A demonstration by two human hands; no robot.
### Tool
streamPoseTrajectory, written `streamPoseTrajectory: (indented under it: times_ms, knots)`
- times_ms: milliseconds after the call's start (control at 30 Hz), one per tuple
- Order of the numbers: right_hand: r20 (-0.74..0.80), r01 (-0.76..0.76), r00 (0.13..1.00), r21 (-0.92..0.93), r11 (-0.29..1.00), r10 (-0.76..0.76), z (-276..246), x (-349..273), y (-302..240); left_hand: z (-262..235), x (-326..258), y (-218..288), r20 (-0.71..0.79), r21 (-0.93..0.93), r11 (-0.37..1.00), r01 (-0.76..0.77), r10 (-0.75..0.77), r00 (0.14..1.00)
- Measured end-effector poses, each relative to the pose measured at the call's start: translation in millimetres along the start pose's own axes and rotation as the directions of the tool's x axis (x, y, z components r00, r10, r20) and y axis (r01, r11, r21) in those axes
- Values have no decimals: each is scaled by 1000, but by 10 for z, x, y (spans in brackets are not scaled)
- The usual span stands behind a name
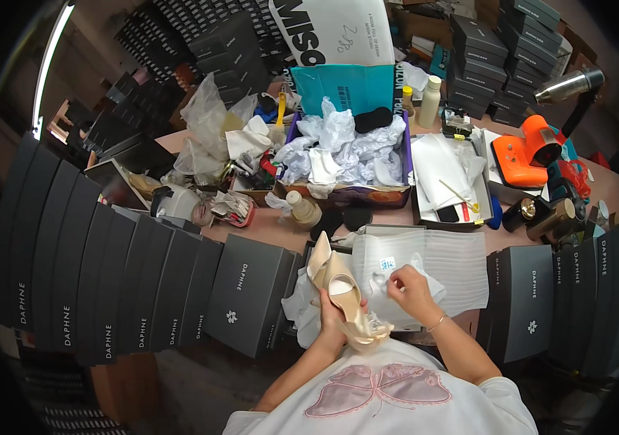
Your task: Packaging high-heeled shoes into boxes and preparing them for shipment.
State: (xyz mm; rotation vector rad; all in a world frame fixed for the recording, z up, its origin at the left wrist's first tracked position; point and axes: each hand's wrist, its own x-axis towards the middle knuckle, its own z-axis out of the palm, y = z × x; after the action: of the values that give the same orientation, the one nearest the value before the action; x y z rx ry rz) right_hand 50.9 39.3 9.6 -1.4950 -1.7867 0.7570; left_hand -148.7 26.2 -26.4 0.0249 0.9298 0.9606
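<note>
While the left hand (pixel 333 313) grips a cream high-heeled shoe (pixel 344 297) around its middle, toe pointing away over the counter (pixel 266 225), the right hand (pixel 411 288) is pinched closed on a small scrap of white tissue paper (pixel 382 279) just beside the shoe's opening. The shoe sits right in front of the person's chest, above a sheet of white foam wrap (pixel 440 261) and an open shoe box. To do this well, I judge the left hand should keep the shoe steady and tilted so the opening faces the right hand, and the paper should go in gently without creasing the satin. Rows of dark shoe boxes (pixel 179 290) flank both sides.
</note>
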Motion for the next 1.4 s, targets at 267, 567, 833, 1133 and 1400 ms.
streamPoseTrajectory:
  times_ms: [267,567,833,1133,1400]
  knots:
    - [140,342,940,-383,858,-313,245,151,297,121,-134,45,168,41,995,90,-96,981]
    - [305,682,730,-376,627,-612,273,289,24,50,-237,-190,380,-13,979,205,-185,906]
    - [260,608,789,-456,650,-557,266,130,-106,166,-259,-196,397,119,983,143,-179,900]
    - [-99,281,943,-271,920,-317,3,24,-133,-33,21,-221,25,57,983,172,-174,984]
    - [339,574,818,-440,691,-464,264,70,-339,254,-122,-212,60,76,992,102,-106,993]
